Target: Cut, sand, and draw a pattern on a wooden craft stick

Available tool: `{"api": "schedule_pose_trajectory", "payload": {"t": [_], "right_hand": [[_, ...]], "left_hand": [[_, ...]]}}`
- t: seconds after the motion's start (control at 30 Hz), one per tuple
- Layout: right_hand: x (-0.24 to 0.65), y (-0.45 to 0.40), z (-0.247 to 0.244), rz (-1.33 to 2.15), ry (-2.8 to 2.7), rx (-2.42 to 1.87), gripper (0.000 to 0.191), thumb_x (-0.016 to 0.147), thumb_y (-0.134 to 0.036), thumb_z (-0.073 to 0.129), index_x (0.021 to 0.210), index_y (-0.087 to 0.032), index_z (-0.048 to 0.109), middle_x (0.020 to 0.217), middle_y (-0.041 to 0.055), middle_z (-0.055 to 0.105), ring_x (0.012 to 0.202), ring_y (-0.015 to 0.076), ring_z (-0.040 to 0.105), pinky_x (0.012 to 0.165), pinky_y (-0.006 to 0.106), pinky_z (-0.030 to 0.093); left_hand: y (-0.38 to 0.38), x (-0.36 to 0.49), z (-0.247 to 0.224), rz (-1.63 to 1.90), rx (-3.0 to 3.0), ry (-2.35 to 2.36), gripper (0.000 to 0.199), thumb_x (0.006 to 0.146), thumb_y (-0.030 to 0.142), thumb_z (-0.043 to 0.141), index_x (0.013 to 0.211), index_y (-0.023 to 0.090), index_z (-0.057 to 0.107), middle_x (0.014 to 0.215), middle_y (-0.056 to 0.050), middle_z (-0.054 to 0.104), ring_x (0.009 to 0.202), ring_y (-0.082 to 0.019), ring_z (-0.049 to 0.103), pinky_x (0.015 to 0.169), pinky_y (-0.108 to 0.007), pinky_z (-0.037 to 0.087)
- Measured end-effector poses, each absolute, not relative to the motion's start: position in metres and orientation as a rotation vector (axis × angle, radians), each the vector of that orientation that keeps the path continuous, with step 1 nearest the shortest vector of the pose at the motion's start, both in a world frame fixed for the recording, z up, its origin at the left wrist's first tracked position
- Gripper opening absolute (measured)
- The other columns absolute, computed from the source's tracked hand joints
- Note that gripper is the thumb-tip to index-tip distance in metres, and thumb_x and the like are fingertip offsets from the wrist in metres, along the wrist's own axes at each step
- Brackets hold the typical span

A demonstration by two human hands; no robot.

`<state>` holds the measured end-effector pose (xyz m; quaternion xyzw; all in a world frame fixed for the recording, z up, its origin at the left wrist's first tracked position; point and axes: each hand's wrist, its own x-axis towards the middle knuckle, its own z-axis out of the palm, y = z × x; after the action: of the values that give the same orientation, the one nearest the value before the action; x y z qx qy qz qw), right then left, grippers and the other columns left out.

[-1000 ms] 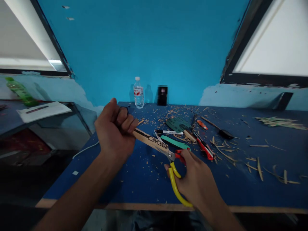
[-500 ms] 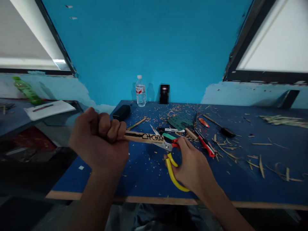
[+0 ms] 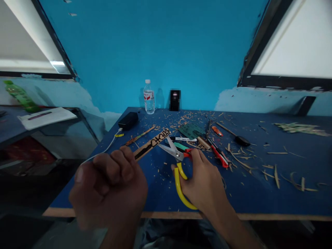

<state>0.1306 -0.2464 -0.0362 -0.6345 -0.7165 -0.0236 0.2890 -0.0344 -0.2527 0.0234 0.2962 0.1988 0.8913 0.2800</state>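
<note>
Strip [image 3: 153,141] juts forward from clenched left hand [image 3: 110,188]; right hand [image 3: 199,181] grips scissors [image 3: 177,155], blades [image 3: 169,149] parted beside strip's far end. I judge a loose left grip could let it twist and blades skid.

At seven o'clock the blurred left hand [image 3: 111,190] hides the near end of the marked wooden strip [image 3: 151,144], and at five the right hand [image 3: 203,176] covers part of the scissors [image 3: 178,154] at the handles. Pixelation masks a black object [image 3: 174,103], possibly a phone, at twelve, while edges crop the framed panels [image 3: 295,45] at ten and two.
</note>
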Motion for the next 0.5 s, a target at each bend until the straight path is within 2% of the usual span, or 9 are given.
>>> {"api": "schedule_pose_trajectory", "payload": {"t": [0.17,0.33,0.5], "right_hand": [[0.138,-0.252,-0.036,-0.166,-1.963,-1.603,0.026,0.081,-0.044,0.063,0.091,-0.022,0.052,0.083,0.0039,0.066,0.057,0.0219,0.062,0.05,0.031,0.028],[0.157,-0.249,-0.044,-0.29,-2.08,-1.398,0.021,0.082,-0.039,0.059,0.092,-0.02,0.058,0.086,0.004,0.068,0.064,0.0218,0.068,0.05,0.031,0.035],[0.169,-0.249,-0.049,-0.389,-2.169,-1.254,0.026,0.084,-0.044,0.06,0.089,-0.018,0.06,0.08,0.004,0.065,0.06,0.0218,0.066,0.048,0.031,0.038]], "left_hand": [[-0.255,-0.04,0.03,2.329,0.671,0.599,0.042,0.09,0.011,0.034,0.052,0.017,0.018,0.049,0.002,0.017,0.044,-0.012,0.019,0.053,-0.026,0.036],[-0.249,-0.056,0.038,2.236,0.575,0.6,0.041,0.089,0.013,0.04,0.054,0.018,0.018,0.049,0.004,0.015,0.043,-0.009,0.018,0.049,-0.024,0.036],[-0.235,-0.074,0.044,2.084,0.545,0.587,0.038,0.082,0.007,0.047,0.058,0.019,0.02,0.052,0.007,0.014,0.043,-0.007,0.013,0.045,-0.021,0.032]]}}
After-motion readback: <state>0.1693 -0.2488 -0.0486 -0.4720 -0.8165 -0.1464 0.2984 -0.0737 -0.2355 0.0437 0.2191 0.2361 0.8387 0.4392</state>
